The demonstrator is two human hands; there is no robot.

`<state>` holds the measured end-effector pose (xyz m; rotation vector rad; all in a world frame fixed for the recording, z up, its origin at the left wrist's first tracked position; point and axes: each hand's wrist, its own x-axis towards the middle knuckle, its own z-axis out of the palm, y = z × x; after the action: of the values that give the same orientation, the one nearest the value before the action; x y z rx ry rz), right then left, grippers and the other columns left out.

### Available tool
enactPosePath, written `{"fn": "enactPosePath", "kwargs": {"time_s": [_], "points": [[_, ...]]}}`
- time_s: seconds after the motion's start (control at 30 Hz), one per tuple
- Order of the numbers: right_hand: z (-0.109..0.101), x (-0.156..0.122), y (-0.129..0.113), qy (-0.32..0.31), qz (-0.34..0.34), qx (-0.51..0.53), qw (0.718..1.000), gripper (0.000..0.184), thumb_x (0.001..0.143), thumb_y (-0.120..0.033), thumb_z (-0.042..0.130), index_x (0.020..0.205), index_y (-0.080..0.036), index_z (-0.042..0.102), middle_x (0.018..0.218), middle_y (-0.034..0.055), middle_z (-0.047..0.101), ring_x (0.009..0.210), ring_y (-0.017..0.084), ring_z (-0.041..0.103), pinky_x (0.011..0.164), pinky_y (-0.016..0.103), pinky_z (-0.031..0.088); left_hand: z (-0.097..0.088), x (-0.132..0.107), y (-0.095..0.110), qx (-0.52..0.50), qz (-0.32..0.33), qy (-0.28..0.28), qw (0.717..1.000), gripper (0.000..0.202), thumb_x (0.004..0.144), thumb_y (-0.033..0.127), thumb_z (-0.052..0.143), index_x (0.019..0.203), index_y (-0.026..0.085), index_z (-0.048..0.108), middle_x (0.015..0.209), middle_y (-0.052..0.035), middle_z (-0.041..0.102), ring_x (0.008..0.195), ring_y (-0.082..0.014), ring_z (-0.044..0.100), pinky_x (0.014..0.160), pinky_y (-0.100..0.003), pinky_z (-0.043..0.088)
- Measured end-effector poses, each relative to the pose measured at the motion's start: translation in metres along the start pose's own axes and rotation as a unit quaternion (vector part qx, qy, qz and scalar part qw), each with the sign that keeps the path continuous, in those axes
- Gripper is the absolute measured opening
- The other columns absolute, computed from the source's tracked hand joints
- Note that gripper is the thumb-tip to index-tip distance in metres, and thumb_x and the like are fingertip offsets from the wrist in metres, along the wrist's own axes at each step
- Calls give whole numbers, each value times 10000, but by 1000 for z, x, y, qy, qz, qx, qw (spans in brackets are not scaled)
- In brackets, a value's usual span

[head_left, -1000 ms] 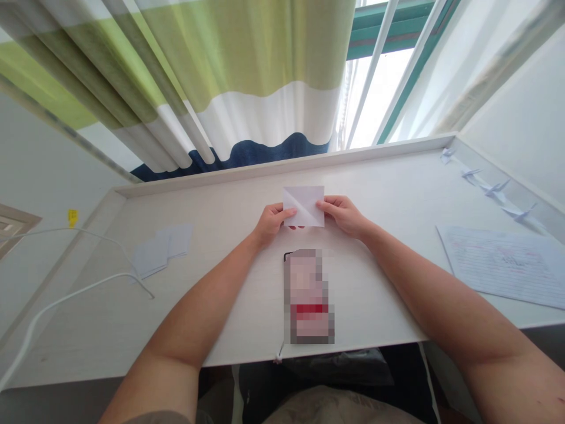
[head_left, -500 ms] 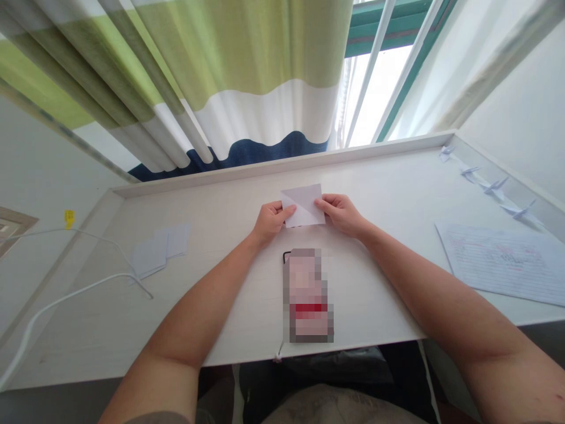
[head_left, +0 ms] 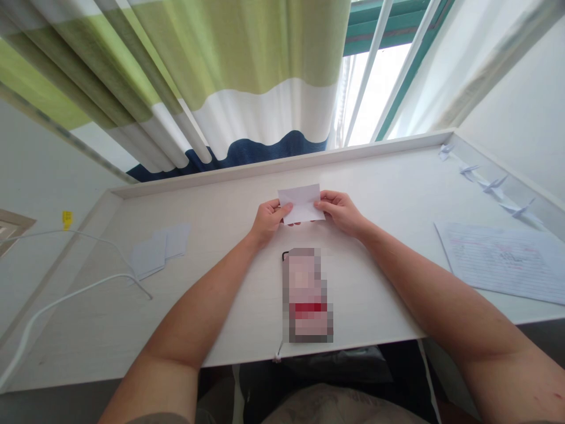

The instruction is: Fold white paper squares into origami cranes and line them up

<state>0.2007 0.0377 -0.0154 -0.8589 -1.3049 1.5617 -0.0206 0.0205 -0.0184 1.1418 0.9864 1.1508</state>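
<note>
Left hand [head_left: 268,222] pinches paper [head_left: 302,204]; right hand [head_left: 339,213] too.

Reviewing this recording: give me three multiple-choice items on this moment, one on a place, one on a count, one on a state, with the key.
1. Where are the paper cranes?
A) Beside the stack of paper squares
B) Along the right edge of the white desk
C) On the lined sheet

2. How many paper cranes show?
A) Two
B) Four
C) Seven

3. What state is the white paper in?
A) Crumpled in one fist
B) Lying untouched
C) Folded into a flat rectangle, held between the left hand and right hand

1: B, they sit in a line along that edge.
2: B, four separate shapes stand there.
3: C, both hands grip its sides.
</note>
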Motion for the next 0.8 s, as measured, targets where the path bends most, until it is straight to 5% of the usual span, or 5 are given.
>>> {"fn": "enactPosePath", "kwargs": {"time_s": [0.23, 0.47, 0.8], "points": [[2, -1, -3, 11, 10, 6, 1000, 256, 743, -384, 850, 857, -185, 737, 814, 34, 739, 740, 161, 653, 697, 315, 535, 0, 0, 1, -14, -7, -5, 1000, 521, 704, 495, 935, 1002, 97, 778, 732, -70, 765, 625, -187, 722, 550, -283, 536], [1, -3, -1, 10, 23, -30, 999, 419, 783, -566, 850, 773, -180, 685, 748, 25, 688, 674, 137, 596, 625, 291, 470, 1, 0, -2, -19, -7, 8, 1000, 450, 695, 505, 934, 858, 113, 786, 710, -36, 722, 589, -118, 601, 557, -262, 486], [7, -5, -9, 12, 19, -6, 1000, 482, 697, -608, 913, 808, -184, 711, 783, 18, 729, 691, 137, 627, 646, 280, 486, 1, -1, -2, -8, -7, 17, 1000, 435, 727, 487, 922, 935, 123, 809, 849, -80, 796, 732, -172, 690, 682, -291, 527]]}}
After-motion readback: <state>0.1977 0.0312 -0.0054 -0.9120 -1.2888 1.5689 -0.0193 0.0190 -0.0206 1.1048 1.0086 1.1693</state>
